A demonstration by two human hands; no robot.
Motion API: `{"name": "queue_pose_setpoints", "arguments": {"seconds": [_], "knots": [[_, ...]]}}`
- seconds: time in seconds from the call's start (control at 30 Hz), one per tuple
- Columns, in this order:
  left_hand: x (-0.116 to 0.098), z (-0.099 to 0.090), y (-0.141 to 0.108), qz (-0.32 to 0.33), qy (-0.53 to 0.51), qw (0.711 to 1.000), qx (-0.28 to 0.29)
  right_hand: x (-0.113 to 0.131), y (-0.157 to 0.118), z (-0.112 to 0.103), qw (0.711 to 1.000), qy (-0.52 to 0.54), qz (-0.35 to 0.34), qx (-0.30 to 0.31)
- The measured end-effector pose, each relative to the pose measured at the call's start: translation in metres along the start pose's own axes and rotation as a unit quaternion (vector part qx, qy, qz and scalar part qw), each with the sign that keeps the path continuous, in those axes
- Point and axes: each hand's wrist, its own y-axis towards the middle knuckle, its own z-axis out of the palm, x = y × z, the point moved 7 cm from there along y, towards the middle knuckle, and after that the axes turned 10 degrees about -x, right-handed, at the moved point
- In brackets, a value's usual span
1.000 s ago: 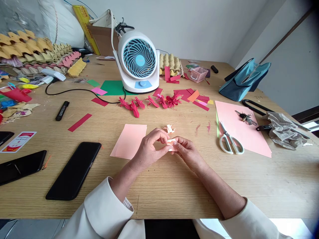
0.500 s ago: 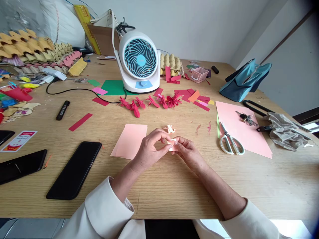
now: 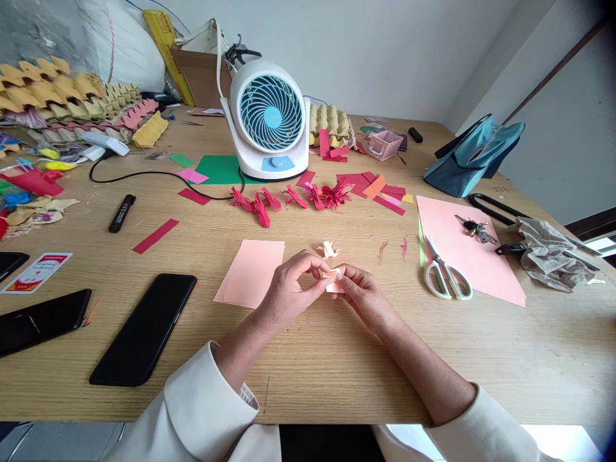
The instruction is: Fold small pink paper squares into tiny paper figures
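Note:
Between my two hands is a small folded piece of pale pink paper (image 3: 333,280), partly covered by the fingers. My left hand (image 3: 294,280) pinches its left side with thumb and forefinger. On the other side, my right hand (image 3: 364,292) grips it with the thumb on top. Just beyond the fingertips lies a small cut, curled pale paper piece (image 3: 328,249). Pink paper sheets (image 3: 250,273) rest flat beside my left hand. Farther back, a row of fringed red paper pieces (image 3: 260,208) spreads across the table.
White-handled scissors (image 3: 447,276) and keys (image 3: 476,229) lie on a large pink sheet (image 3: 498,276) at right. A white fan (image 3: 272,119) stands at the back. Black phones (image 3: 144,330) and a marker (image 3: 122,213) are at left. A blue bag (image 3: 471,160) sits back right.
The folded paper has shifted very slightly between my fingertips. Both hands keep nearly the same place, and everything else on the table is unmoved.

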Motion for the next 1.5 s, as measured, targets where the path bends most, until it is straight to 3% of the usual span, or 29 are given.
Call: {"name": "queue_pose_setpoints", "arguments": {"seconds": [0.43, 0.67, 0.83, 0.97, 1.13, 1.27, 1.4, 1.5], "knots": [[-0.005, 0.000, 0.003, 0.017, -0.021, 1.000, 0.005, 0.000, 0.001, 0.000, 1.000, -0.010, -0.008, 0.000], [-0.006, 0.002, 0.003, 0.042, -0.018, 0.998, 0.035, 0.000, 0.000, -0.001, 1.000, -0.019, -0.019, 0.001], [-0.005, -0.004, 0.003, 0.060, 0.027, 0.998, 0.002, 0.002, 0.002, -0.003, 0.998, -0.041, -0.045, -0.007], [-0.008, -0.006, 0.001, 0.055, 0.050, 0.997, -0.032, 0.009, 0.001, -0.005, 0.989, -0.090, -0.108, -0.039], [-0.005, -0.004, -0.003, -0.011, 0.056, 0.996, -0.075, 0.019, -0.008, -0.006, 0.956, -0.186, -0.208, -0.095], [0.006, 0.001, -0.009, -0.073, 0.045, 0.993, -0.085, 0.031, -0.018, -0.004, 0.898, -0.285, -0.309, -0.133], [0.022, 0.007, -0.016, -0.157, -0.009, 0.984, -0.083, 0.038, -0.026, 0.002, 0.842, -0.336, -0.401, -0.129], [0.026, 0.010, -0.017, -0.185, -0.041, 0.979, -0.074, 0.039, -0.028, 0.004, 0.833, -0.340, -0.421, -0.116]]}}
